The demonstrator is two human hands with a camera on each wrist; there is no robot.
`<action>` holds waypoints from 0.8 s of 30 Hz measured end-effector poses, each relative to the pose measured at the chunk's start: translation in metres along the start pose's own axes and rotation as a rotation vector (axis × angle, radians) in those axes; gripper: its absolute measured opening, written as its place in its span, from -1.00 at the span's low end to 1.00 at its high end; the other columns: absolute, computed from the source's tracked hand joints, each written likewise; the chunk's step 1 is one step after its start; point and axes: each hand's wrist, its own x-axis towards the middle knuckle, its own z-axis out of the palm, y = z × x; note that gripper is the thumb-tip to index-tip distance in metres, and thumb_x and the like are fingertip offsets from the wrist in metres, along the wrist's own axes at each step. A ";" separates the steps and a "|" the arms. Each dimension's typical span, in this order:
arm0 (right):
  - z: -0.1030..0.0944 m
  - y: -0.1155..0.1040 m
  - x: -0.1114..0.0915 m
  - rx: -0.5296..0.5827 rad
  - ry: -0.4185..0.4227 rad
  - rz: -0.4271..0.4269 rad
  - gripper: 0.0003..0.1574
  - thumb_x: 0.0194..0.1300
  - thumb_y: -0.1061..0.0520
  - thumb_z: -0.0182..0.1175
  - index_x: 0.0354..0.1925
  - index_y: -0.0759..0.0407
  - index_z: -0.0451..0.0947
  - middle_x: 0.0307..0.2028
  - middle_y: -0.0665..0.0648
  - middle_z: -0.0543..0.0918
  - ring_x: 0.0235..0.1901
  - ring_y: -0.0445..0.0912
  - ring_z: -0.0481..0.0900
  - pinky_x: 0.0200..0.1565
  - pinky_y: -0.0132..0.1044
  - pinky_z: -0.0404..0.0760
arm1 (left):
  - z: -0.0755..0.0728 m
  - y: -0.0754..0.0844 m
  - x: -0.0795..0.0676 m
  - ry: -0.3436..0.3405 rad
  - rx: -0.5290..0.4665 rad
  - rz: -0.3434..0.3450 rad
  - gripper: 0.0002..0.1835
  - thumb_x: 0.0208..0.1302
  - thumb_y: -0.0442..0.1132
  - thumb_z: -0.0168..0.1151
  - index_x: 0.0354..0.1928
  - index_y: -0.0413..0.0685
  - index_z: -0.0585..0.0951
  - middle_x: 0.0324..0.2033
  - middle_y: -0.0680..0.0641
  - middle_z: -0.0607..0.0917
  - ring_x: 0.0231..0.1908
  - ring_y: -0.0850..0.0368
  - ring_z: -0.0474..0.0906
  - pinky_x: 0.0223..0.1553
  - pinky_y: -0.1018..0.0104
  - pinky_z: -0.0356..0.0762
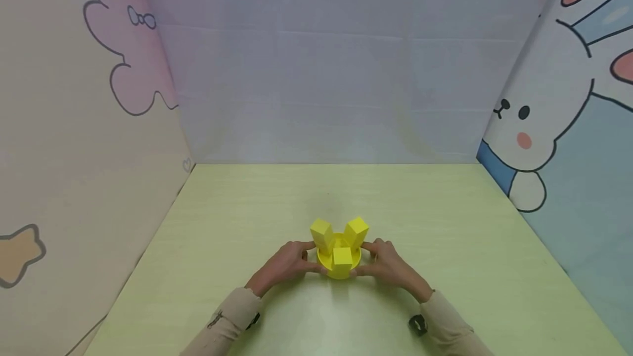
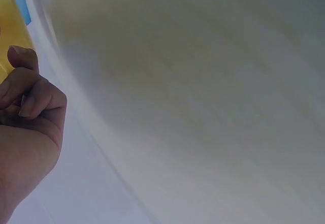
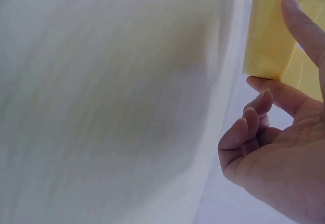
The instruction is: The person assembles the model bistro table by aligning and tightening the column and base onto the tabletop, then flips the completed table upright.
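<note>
A yellow round piece (image 1: 327, 265) sits low in the middle of the head view, with three yellow square-ended blocks (image 1: 342, 257) rising from it and leaning outward. My left hand (image 1: 292, 260) holds its left side between thumb and forefinger. On the opposite side, my right hand (image 1: 388, 262) grips it the same way. The left wrist view shows only a strip of the yellow piece (image 2: 12, 26) beside curled fingers. In the right wrist view, the thumb lies along the yellow surface (image 3: 269, 36) and a fingertip meets its lower edge; the other fingers curl inward.
The piece is over a pale yellow-green table (image 1: 237, 207). A plain light cloth (image 1: 326, 87) hangs behind it. Printed panels stand at both sides, the left one (image 1: 74, 142) with a pink animal, the right one (image 1: 593, 191) with a white rabbit. Dark straps show at both cuffs.
</note>
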 end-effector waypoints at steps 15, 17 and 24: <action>-0.018 -0.015 -0.016 0.240 0.021 -0.146 -0.70 0.44 0.03 0.32 -0.02 0.21 0.74 -0.51 0.02 0.33 -0.46 -0.13 0.24 -0.37 -0.29 0.20 | -0.009 0.020 -0.007 -0.020 -0.307 0.049 -0.53 0.42 0.12 0.33 0.21 0.03 0.72 -0.73 0.13 0.18 -0.69 0.26 -0.01 -0.61 0.35 0.03; -0.019 -0.018 -0.017 0.250 0.014 -0.119 -0.66 0.50 0.00 0.26 -0.07 0.27 0.73 -0.48 0.10 0.44 -0.44 -0.13 0.29 -0.36 -0.28 0.27 | -0.009 0.022 -0.008 -0.017 -0.322 0.043 -0.54 0.45 0.15 0.27 0.10 -0.04 0.77 -0.69 0.08 0.22 -0.63 0.22 0.01 -0.56 0.31 0.09; -0.019 -0.030 -0.018 0.278 0.051 0.047 -0.39 0.57 -0.17 0.12 -0.51 0.21 0.58 -0.57 -0.04 0.45 -0.50 -0.17 0.30 -0.29 -0.21 0.39 | -0.008 0.031 -0.009 0.056 -0.322 -0.056 -0.36 0.49 0.28 0.12 -0.54 -0.11 0.62 -0.57 0.12 0.51 -0.52 0.26 0.34 -0.44 0.27 0.35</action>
